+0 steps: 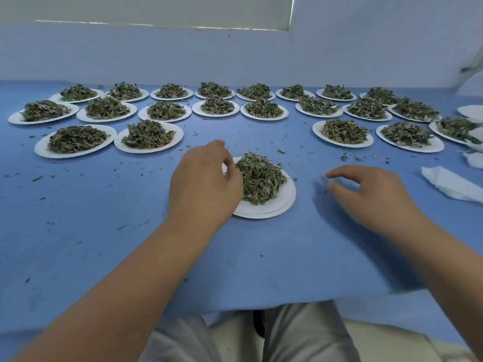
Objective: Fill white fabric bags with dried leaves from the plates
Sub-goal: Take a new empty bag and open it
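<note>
Your left hand covers left rim of near plate, mid-table, closer to near edge than other plates. Fingers curled against left side of leaf pile; cannot tell if pinching leaves. Your right hand hovers over bare table right of that plate, apart from it, fingers loosely curled, holding nothing. White fabric bag lies flat at right edge. Filled plates in rows toward far edge. Leaf crumbs scattered on table.
</note>
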Demonstrator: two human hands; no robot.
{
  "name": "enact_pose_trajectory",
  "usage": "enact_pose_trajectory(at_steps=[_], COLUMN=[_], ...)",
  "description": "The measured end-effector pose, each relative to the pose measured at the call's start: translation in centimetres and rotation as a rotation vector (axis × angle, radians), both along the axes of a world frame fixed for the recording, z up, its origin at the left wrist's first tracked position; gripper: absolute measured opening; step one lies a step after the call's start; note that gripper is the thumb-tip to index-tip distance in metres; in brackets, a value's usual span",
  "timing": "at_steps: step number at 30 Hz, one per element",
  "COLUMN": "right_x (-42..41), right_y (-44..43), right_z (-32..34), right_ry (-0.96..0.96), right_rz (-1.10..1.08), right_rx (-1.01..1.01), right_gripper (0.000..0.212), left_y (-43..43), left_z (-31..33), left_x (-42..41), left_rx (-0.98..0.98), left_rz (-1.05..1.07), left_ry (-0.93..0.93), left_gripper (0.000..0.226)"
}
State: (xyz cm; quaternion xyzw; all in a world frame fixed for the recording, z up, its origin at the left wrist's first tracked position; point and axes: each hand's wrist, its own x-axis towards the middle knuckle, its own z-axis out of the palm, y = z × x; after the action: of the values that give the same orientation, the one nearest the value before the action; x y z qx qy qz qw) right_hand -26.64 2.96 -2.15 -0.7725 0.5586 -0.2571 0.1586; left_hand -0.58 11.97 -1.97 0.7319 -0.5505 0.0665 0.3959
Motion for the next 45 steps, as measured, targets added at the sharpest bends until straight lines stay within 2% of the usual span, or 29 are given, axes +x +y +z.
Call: enact_pose_trajectory(at_steps=[6,10,12,15,20,24,27,30,35,38,40,45], right_x=[-6.6,-10.8,-12.4,-13.3,-12.4,-10.6,-7.8,-4.9,-2.4,-2.2,-2.2,-1.8], right_y=[-1.7,-2.5,-3.1,-3.6,-3.6,-3.2,-2.4,-1.8,-1.4,-1.8,-2.1,-2.7], right_z=[-0.6,-1.0,-1.0,-1.0,-1.0,-1.1,0.1,2.1,4.5,5.4,5.8,5.2], right_ry=[0.314,0.503,0.537,0.514,0.438,0.203,-0.203,-0.628,-1.095,-1.297,-1.372,-1.351], right_rz=[-0.206,-0.391,-0.470,-0.480,-0.474,-0.365,-0.321,-0.168,-0.011,-0.015,-0.023,-0.152], right_rx=[-0.007,-0.051,-0.023,0.038,-0.156,-0.315,-0.274,-0.242,-0.073,0.097,0.189,0.264], right_gripper=[0.024,0.036,0.037,0.032,0.022,0.022,0.017,0.022,0.017,0.014,0.013,0.016], left_y=[-3.9,-5.8,-6.4,-6.9,-6.9,-6.5,-6.6,-6.8,-6.7,-6.7,-6.7,-6.7], left_z=[0.5,0.0,-0.7,-1.5,-1.6,-1.7,-1.6,-1.5,-1.1,-0.5,-0.3,0.3], left_x=[-8.9,-14.2,-15.5,-15.5,-14.6,-14.7,-14.7,-14.6,-13.9,-13.4,-13.0,-12.8], left_rx=[-0.036,0.022,0.092,0.194,0.172,0.109,0.070,0.110,0.060,0.015,-0.001,-0.042], left_rz=[-0.326,-0.497,-0.585,-0.661,-0.641,-0.630,-0.608,-0.642,-0.599,-0.578,-0.541,-0.556], left_ry=[-0.062,-0.116,-0.125,-0.130,-0.047,0.069,0.245,0.585,0.809,0.974,1.006,1.102], left_gripper=[0.011,0.016,0.022,0.027,0.023,0.017,0.015,0.040,0.067,0.070,0.060,0.023])
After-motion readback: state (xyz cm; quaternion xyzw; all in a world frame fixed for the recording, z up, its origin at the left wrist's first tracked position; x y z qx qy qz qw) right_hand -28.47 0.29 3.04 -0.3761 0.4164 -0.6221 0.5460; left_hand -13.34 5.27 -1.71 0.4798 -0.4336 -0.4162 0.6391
